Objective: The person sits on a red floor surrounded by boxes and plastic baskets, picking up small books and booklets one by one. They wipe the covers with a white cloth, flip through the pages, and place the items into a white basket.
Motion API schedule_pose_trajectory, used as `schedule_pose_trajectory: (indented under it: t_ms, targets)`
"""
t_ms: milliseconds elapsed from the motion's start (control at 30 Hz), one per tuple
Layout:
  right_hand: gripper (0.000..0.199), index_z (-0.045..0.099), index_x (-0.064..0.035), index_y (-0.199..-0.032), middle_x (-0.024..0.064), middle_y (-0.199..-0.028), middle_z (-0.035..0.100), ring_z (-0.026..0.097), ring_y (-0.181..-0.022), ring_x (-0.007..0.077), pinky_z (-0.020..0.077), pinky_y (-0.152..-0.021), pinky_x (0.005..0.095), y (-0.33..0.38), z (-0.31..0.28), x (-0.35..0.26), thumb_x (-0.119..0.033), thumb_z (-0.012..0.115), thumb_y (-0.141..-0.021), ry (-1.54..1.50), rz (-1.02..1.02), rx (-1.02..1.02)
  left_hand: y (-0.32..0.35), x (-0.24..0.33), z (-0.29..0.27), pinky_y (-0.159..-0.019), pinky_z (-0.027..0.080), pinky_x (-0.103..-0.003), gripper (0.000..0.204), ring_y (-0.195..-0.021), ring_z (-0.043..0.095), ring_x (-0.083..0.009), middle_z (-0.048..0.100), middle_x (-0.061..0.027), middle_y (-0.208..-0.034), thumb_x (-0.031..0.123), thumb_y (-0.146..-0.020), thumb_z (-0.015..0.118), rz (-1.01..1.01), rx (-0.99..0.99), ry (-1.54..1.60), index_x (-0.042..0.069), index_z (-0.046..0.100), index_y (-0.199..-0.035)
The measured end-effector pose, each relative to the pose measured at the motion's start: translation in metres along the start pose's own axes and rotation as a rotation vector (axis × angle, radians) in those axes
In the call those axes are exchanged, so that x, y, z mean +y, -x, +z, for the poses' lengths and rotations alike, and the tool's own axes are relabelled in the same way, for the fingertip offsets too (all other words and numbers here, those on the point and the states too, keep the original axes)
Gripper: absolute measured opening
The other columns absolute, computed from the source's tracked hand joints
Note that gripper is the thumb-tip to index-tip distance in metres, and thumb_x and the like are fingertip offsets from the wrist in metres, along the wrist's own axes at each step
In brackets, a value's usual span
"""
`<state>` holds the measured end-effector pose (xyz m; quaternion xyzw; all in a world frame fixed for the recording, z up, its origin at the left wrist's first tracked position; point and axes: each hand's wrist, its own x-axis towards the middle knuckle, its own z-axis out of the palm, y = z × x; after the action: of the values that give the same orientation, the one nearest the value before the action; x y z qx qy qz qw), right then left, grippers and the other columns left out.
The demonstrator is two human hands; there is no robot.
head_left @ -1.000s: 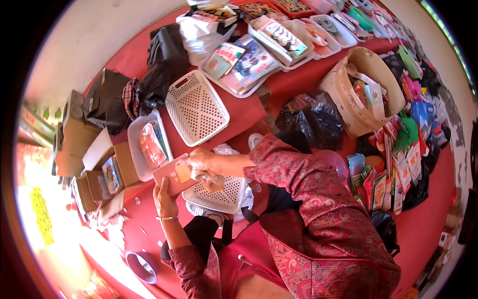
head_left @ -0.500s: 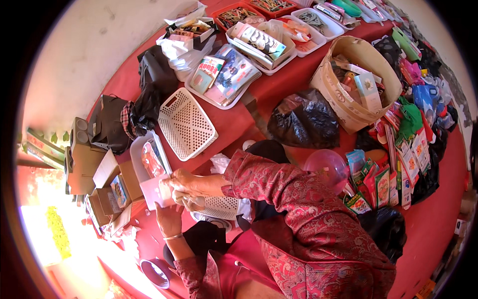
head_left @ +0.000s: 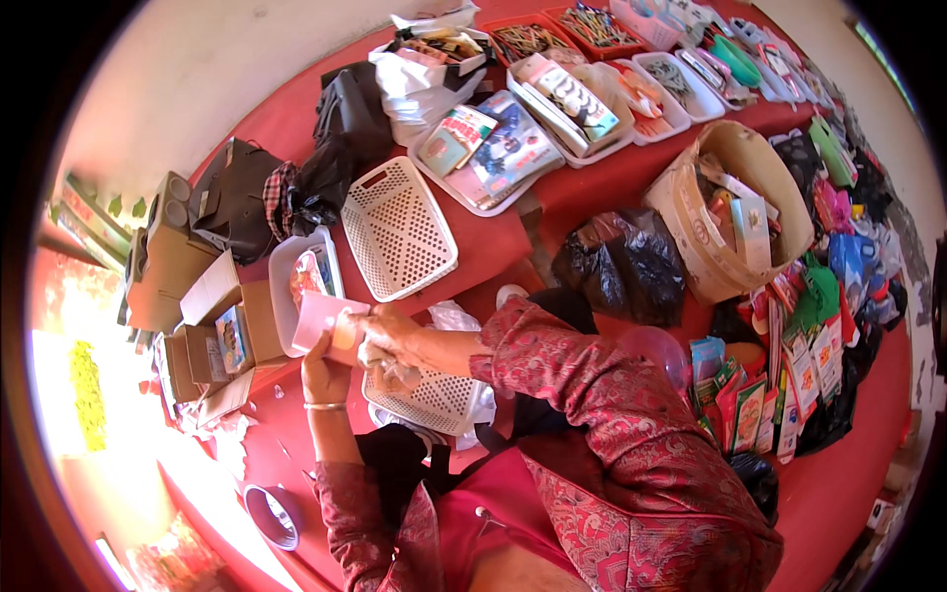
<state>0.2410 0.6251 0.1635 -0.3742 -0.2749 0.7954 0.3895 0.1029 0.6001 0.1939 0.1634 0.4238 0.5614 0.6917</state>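
Note:
My left hand point(head_left: 324, 377), with a bangle at its wrist, grips the lower edge of a pale pink plastic container point(head_left: 314, 314), whose full shape is partly hidden. My right hand point(head_left: 393, 333) reaches across from the right, its fingers bent against the container's near side. A crumpled beige cloth point(head_left: 393, 373) hangs bunched under that hand, held in its fingers. Just beyond the container stands a white tray point(head_left: 283, 271) with a red packet in it. Below the right forearm is a white perforated basket point(head_left: 434, 403).
Another perforated basket point(head_left: 400, 232) lies beyond my hands. Open cardboard boxes point(head_left: 258, 331) stand at the left, a purple round container point(head_left: 273, 516) nearer. A black plastic bag point(head_left: 621, 266), a large woven basket point(head_left: 681, 183) and several packets point(head_left: 750, 414) lie right, on red covering.
Both hands and the pink container have risen slightly in the picture, and the container is tilted differently. My view has shifted, so the surroundings sit further right and lower.

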Motion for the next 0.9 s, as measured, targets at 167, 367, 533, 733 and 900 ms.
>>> schedule_pose_trajectory:
  t_ms: [167, 367, 533, 733, 900]
  targets:
    - [0.027, 0.058, 0.002, -0.083, 0.006, -0.06, 0.057, 0.049, -0.04, 0.0103, 0.0358, -0.031, 0.0252, 0.002, -0.016, -0.025, -0.024, 0.061, -0.083, 0.118, 0.171, 0.057, -0.018, -0.002, 0.0, -0.085, 0.047, -0.037, 0.032, -0.098, 0.056, -0.0234, 0.055, -0.0115, -0.109, 0.006, -0.084, 0.049, 0.097, 0.046, -0.22, 0.0, 0.046, -0.115]
    - [0.017, 0.058, -0.0023, -0.08, 0.0031, -0.066, 0.057, 0.053, -0.053, 0.0085, 0.0404, -0.039, 0.0216, -0.005, -0.033, -0.041, -0.018, 0.066, -0.079, 0.168, 0.157, -0.044, -0.005, 0.013, 0.0, -0.077, 0.047, -0.029, 0.027, -0.085, 0.059, -0.017, 0.059, -0.0093, -0.098, 0.008, -0.082, 0.054, 0.161, 0.051, -0.547, -0.002, 0.052, -0.106]
    - [0.018, 0.062, 0.0012, -0.09, 0.0042, -0.072, 0.061, 0.054, -0.056, 0.009, 0.0422, -0.046, 0.0228, 0.003, -0.028, -0.045, -0.012, 0.063, -0.078, 0.594, 0.316, -0.19, 0.006, 0.014, -0.002, -0.073, 0.046, -0.026, 0.027, -0.083, 0.058, -0.0144, 0.061, -0.0087, -0.093, 0.006, -0.078, 0.055, 0.015, -0.098, -0.602, -0.005, 0.055, -0.103]
    - [0.026, 0.058, -0.0004, -0.099, 0.0071, -0.071, 0.061, 0.057, -0.05, 0.0127, 0.0444, -0.039, 0.0253, -0.008, -0.05, -0.028, -0.006, 0.064, -0.074, 0.389, 0.291, -0.23, 0.005, 0.008, -0.015, -0.072, 0.046, -0.026, 0.029, -0.083, 0.058, -0.0148, 0.062, -0.0091, -0.092, 0.009, -0.076, 0.057, -0.103, -0.221, -0.78, -0.006, 0.058, -0.101]
    - [0.019, 0.061, 0.0023, -0.091, 0.0098, -0.074, 0.063, 0.059, -0.053, 0.0157, 0.0493, -0.044, 0.0287, -0.009, -0.057, -0.052, -0.003, 0.063, -0.073, 0.419, 0.159, -0.159, 0.002, 0.002, -0.014, -0.069, 0.046, -0.026, 0.03, -0.078, 0.058, -0.0153, 0.063, -0.0108, -0.089, 0.016, -0.079, 0.058, 0.016, -0.097, -0.99, -0.006, 0.055, -0.099]
